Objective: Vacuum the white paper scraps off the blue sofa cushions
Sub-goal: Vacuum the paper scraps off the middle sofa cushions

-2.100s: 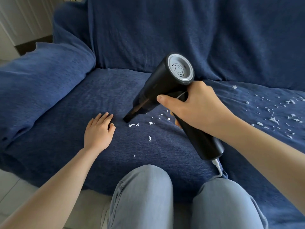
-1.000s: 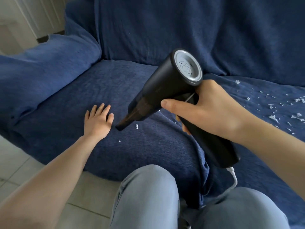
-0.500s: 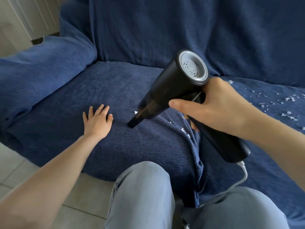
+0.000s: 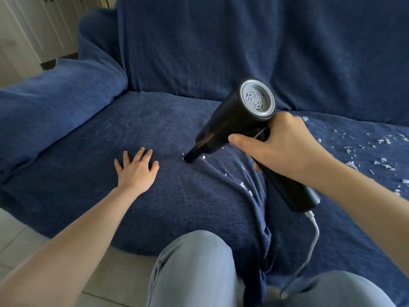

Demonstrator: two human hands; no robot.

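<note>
My right hand [image 4: 285, 149] grips the handle of a black handheld vacuum [image 4: 230, 120], whose narrow nozzle touches the blue seat cushion [image 4: 132, 129] at mid-frame. A few white paper scraps [image 4: 244, 186] lie in cloth folds just right of the nozzle. Many more paper scraps [image 4: 382, 160] are strewn over the right cushion. My left hand [image 4: 137, 169] presses flat on the cushion, fingers spread, a short way left of the nozzle.
A white cable [image 4: 309, 247] hangs from the vacuum's handle down past my right knee [image 4: 332, 289]. My left knee [image 4: 194, 269] is against the sofa's front edge. The padded armrest [image 4: 55, 103] rises at left, the backrest [image 4: 243, 41] behind. Tiled floor [image 4: 13, 238] shows at lower left.
The nozzle swept left across the cushion, then back right and farther in; the scraps near my left hand are gone. The cover has bunched into folds. My left hand stayed put.
</note>
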